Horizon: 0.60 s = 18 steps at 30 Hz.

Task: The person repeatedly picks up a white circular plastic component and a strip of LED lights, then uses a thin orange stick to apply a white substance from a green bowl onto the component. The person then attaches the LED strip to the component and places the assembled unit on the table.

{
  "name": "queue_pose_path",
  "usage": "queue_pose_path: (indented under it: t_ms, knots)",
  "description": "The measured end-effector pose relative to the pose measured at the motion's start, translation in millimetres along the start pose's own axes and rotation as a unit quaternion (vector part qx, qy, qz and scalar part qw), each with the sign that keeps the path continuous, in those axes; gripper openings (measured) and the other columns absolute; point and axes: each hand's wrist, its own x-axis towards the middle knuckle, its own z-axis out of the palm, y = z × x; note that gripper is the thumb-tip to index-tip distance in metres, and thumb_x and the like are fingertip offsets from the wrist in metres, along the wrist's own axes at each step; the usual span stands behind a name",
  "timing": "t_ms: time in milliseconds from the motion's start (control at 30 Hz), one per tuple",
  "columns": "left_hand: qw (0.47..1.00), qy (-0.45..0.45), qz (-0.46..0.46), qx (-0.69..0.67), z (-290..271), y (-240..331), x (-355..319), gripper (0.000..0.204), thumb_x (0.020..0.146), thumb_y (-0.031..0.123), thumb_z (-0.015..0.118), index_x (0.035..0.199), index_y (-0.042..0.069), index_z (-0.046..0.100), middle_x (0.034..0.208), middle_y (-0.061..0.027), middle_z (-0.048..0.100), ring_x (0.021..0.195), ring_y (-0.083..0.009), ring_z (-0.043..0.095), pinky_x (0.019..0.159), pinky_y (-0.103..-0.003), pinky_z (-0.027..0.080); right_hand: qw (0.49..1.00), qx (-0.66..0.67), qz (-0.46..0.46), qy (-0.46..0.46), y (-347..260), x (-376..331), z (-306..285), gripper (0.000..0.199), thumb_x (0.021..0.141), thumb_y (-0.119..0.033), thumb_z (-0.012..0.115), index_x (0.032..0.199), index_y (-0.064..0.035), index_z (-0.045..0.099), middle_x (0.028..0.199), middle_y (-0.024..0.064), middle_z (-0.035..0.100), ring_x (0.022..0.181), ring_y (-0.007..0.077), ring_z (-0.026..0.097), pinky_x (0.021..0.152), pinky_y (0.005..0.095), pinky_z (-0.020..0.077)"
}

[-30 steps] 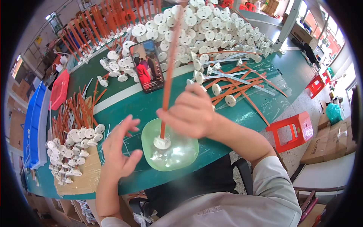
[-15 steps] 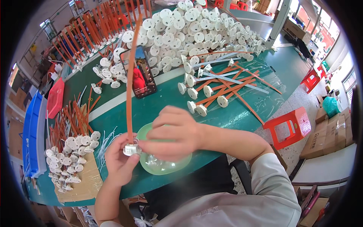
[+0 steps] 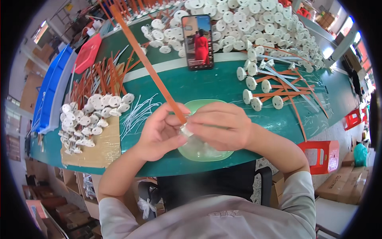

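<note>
Together, left hand [image 3: 160,134] and right hand [image 3: 223,123] hold one strip [image 3: 148,65] (above one bowl [image 3: 207,154]).

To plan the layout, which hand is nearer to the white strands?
Left. The left hand is just right of the white strands; the right hand is farther right, above the bowl.

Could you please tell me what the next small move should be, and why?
Perhaps the left hand should steady the white end piece while the right hand works there, since both hands meet at it and the long orange strip leans far left.
</note>
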Motion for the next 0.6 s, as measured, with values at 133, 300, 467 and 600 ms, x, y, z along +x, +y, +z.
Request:
queue_pose_path:
  t_ms: [133, 300, 467, 600]
  knots:
    - [0.998, 0.014, -0.006, -0.056, -1, -8, 4, 0.050, 0.092, -0.008, 0.061, 0.134, 0.006, 0.039, 0.124, -0.0157, 0.063, 0.121, -0.0225, 0.060, 0.103, -0.038, 0.048, 0.997, 0.030, 0.069, 0.011, 1, 1, -2, 0.030, 0.065, 0.008, 0.077, 0.094, 0.0014, 0.073, 0.093, 0.0119, 0.073, 0.074, 0.0264, 0.070, 0.064, 0.0340, 0.0582]
    - [0.996, 0.015, -0.017, -0.081, 1, -11, 6, 0.044, 0.095, -0.004, 0.061, 0.132, 0.006, 0.039, 0.124, -0.0168, 0.064, 0.116, -0.0227, 0.063, 0.103, -0.040, 0.051, 0.988, 0.037, 0.147, -0.002, -5, 1, -4, 0.032, 0.065, 0.007, 0.076, 0.095, -0.0035, 0.074, 0.087, 0.0073, 0.074, 0.070, 0.0233, 0.070, 0.061, 0.0315, 0.0554]
    - [0.995, 0.088, -0.028, -0.047, 6, -10, 7, 0.048, 0.090, -0.004, 0.070, 0.128, 0.007, 0.044, 0.118, -0.0129, 0.065, 0.113, -0.0192, 0.064, 0.099, -0.038, 0.052, 0.995, 0.009, 0.101, -0.005, -3, 7, 1, 0.034, 0.066, 0.000, 0.082, 0.098, -0.0039, 0.073, 0.095, 0.0095, 0.072, 0.077, 0.0242, 0.070, 0.065, 0.0332, 0.0563]
    - [0.996, 0.082, 0.015, 0.045, 6, -12, 6, 0.053, 0.085, -0.005, 0.076, 0.127, 0.007, 0.045, 0.110, -0.0082, 0.066, 0.102, -0.0154, 0.065, 0.089, -0.033, 0.054, 0.995, 0.016, 0.094, -0.042, -3, -2, 2, 0.035, 0.068, -0.004, 0.085, 0.100, -0.0030, 0.071, 0.098, 0.0110, 0.071, 0.081, 0.0261, 0.070, 0.067, 0.0341, 0.0571]
